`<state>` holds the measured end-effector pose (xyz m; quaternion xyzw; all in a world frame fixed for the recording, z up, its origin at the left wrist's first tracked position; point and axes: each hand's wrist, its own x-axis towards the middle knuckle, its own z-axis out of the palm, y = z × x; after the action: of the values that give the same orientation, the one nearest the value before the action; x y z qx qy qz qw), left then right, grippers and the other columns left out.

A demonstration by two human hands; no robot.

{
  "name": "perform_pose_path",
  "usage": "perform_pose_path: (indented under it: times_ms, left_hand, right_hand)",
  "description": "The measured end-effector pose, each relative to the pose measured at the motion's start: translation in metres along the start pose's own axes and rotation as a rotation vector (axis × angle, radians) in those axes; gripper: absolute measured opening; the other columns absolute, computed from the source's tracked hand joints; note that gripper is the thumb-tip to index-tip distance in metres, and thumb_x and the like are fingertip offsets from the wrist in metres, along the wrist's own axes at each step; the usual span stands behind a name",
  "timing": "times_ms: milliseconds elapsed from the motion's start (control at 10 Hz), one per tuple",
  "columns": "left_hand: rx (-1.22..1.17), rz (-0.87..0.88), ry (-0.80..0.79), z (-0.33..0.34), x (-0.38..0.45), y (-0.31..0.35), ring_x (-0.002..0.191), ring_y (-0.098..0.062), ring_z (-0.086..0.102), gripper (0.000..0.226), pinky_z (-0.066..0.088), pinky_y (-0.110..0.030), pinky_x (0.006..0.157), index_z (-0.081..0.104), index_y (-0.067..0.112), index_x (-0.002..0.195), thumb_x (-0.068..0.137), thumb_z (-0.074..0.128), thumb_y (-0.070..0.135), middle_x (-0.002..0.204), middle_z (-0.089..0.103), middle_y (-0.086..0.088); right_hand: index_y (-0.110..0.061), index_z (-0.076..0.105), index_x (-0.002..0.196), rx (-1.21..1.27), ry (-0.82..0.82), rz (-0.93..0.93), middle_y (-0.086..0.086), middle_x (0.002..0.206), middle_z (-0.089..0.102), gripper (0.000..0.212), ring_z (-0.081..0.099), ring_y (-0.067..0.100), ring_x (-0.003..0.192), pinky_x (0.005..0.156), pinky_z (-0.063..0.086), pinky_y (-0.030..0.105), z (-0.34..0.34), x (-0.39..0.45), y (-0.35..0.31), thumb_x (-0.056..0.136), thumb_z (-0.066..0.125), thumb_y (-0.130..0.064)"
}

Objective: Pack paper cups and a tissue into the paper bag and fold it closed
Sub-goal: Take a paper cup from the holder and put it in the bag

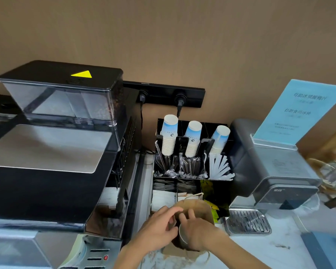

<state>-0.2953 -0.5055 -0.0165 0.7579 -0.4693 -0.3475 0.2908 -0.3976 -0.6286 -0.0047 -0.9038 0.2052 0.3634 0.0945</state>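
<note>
A brown paper bag (199,207) with twine handles stands open on the counter near the bottom centre. My left hand (159,227) grips the bag's left rim. My right hand (197,229) holds a paper cup (182,236) at the bag's mouth, its rim showing between my hands. Behind the bag, three stacks of white and blue paper cups (169,136) stand upside down in a black organizer (224,193). White tissues (163,199) lie in the organizer's front left compartment.
A large black coffee machine (52,148) fills the left side. A grey dispenser (273,171) with a metal drip tray (248,222) stands on the right, with a blue sign (297,111) on top. Stirrers and sachets fill the organizer.
</note>
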Motion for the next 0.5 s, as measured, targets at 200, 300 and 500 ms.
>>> perform_pose_path:
  times_ms: [200,300,500]
  left_hand:
    - [-0.022,0.018,-0.008,0.007,0.004,-0.002,0.09,-0.004,0.05,0.054,0.051,-0.036,0.093,0.037,0.05,0.137,0.089,0.055,0.033,0.102,0.046,0.017]
    - [-0.026,0.01,0.008,0.008,0.005,-0.005,0.087,-0.003,0.048,0.055,0.05,-0.033,0.091,0.035,0.049,0.139,0.089,0.056,0.035,0.101,0.044,0.02]
    - [-0.041,0.009,0.022,0.007,0.009,-0.005,0.091,0.002,0.047,0.059,0.044,-0.025,0.084,0.032,0.049,0.141,0.088,0.054,0.037,0.101,0.041,0.024]
  right_hand:
    - [-0.009,0.015,0.154,-0.256,-0.172,-0.045,0.017,0.159,0.014,0.059,0.009,0.041,0.145,0.114,0.025,0.051,0.016,0.042,-0.01,0.102,0.037,-0.026]
    - [-0.011,0.013,0.154,-0.246,-0.058,0.02,0.014,0.157,0.017,0.057,0.009,0.03,0.148,0.117,0.025,0.043,0.026,0.05,-0.01,0.103,0.035,-0.023]
    - [0.001,0.037,0.142,0.0,0.079,0.087,0.005,0.146,0.046,0.042,0.043,0.009,0.138,0.071,0.035,-0.004,0.016,0.025,-0.027,0.103,0.024,-0.002]
